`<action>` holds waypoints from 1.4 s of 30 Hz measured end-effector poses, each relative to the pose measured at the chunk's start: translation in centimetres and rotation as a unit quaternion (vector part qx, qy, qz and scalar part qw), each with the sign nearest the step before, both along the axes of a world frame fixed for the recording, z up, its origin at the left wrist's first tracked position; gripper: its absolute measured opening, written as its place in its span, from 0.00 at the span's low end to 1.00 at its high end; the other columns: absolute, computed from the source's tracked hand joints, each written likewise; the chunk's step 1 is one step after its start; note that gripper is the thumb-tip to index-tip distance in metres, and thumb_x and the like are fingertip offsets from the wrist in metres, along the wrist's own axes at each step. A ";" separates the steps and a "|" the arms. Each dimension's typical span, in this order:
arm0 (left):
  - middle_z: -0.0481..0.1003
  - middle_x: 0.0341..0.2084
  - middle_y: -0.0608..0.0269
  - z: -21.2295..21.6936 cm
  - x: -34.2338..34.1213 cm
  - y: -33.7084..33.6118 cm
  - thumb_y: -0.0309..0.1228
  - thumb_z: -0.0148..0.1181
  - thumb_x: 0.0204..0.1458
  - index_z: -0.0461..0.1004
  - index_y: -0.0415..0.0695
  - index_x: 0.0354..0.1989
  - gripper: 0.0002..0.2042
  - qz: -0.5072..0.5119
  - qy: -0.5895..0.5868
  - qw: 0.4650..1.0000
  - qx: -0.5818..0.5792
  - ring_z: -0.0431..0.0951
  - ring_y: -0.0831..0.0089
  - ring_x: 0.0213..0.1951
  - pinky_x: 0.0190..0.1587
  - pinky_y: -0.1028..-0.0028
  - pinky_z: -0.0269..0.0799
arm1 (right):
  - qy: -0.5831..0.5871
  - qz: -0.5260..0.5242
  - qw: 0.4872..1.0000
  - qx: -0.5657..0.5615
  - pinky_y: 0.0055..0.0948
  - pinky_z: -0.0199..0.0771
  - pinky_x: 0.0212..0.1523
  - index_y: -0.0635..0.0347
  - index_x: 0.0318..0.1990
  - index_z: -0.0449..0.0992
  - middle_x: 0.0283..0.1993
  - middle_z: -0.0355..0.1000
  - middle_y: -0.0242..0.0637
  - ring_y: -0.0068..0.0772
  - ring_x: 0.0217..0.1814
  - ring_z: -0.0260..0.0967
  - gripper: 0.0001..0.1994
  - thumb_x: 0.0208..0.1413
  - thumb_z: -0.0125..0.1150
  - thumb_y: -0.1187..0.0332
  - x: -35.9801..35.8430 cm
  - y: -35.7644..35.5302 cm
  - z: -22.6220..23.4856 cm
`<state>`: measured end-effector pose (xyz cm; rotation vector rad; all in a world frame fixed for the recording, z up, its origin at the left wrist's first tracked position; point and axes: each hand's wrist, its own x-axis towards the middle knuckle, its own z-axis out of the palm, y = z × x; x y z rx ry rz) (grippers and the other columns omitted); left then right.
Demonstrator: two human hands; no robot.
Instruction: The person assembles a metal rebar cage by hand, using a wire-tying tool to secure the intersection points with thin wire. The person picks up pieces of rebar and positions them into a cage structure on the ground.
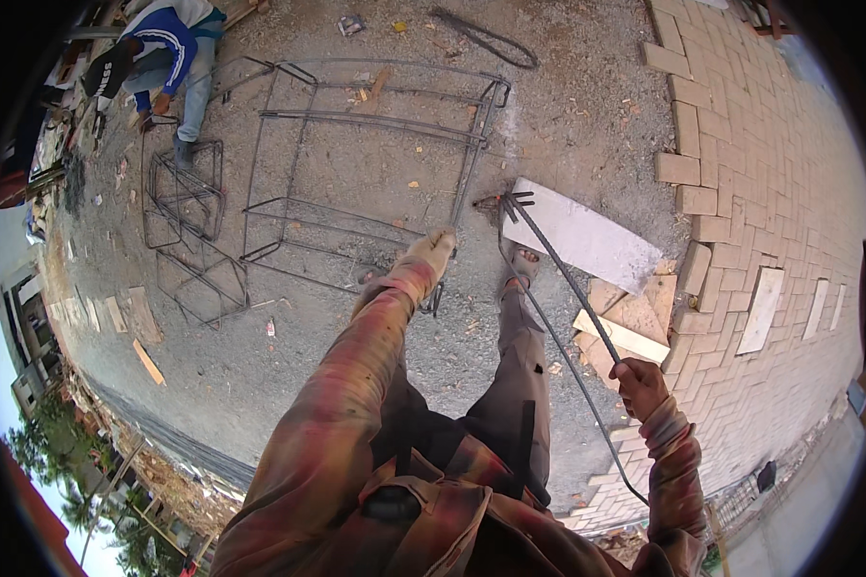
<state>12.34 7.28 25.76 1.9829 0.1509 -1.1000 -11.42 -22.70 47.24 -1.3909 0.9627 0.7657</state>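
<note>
My right hand (640,388) is wrapped round the lower end of a long dark steel bending bar (573,281). Its forked far end rests by the tip of a white board (587,236) on the ground. A thinner steel rod (568,361) runs from that same spot and curves back below my right hand. My left hand (431,252), in a pale glove, is closed at the near right corner of a large rebar frame (366,117). What lies within its fingers is hidden. My feet stand on the gravel on either side of that corner.
At the upper left a co-worker (178,58) bends over smaller rebar frames (185,197). Wood offcuts (630,322) lie by the white board. Paving blocks (741,212) cover the right side. A bent steel loop (491,38) lies at the top.
</note>
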 end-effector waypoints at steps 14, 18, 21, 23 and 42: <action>0.72 0.22 0.57 -11.2 0.5 -6.8 0.54 0.39 0.53 0.74 0.40 0.31 0.27 -0.030 -0.014 0.999 0.035 0.73 0.64 0.29 0.36 0.69 0.66 | 0.075 0.075 0.992 0.065 0.18 0.40 0.11 0.57 0.25 0.69 0.12 0.51 0.20 0.11 0.11 0.42 0.17 0.56 0.53 0.53 5.4 -14.8 -21.3; 0.73 0.34 0.42 -12.1 2.5 -6.6 0.55 0.36 0.53 0.74 0.37 0.38 0.30 -0.079 0.024 0.969 0.231 0.72 0.48 0.42 0.46 0.60 0.65 | 0.113 0.096 0.988 0.037 0.20 0.40 0.10 0.58 0.23 0.70 0.12 0.52 0.22 0.14 0.10 0.42 0.16 0.52 0.56 0.55 8.9 -14.5 -28.5; 0.72 0.39 0.38 -12.2 3.5 -6.0 0.56 0.35 0.52 0.74 0.36 0.39 0.32 -0.109 0.047 0.951 0.285 0.70 0.45 0.47 0.50 0.58 0.63 | 0.124 0.105 0.986 0.040 0.21 0.39 0.10 0.58 0.22 0.70 0.12 0.53 0.23 0.15 0.10 0.42 0.15 0.51 0.56 0.58 10.8 -13.9 -31.2; 0.71 0.39 0.38 -12.8 3.7 -5.5 0.56 0.35 0.52 0.74 0.36 0.39 0.32 -0.126 0.062 0.943 0.300 0.69 0.45 0.47 0.50 0.57 0.63 | 0.128 0.108 0.985 0.045 0.21 0.39 0.10 0.59 0.21 0.70 0.12 0.53 0.24 0.15 0.10 0.42 0.14 0.51 0.56 0.58 11.9 -13.9 -32.4; 0.71 0.43 0.42 -10.9 21.5 14.3 0.57 0.34 0.53 0.74 0.40 0.43 0.32 -0.106 -0.074 0.846 0.518 0.69 0.49 0.49 0.52 0.59 0.63 | -0.255 0.269 0.920 -0.129 0.34 0.67 0.43 0.58 0.45 0.70 0.38 0.71 0.38 0.39 0.40 0.68 0.20 0.41 0.63 0.67 22.7 1.7 -47.1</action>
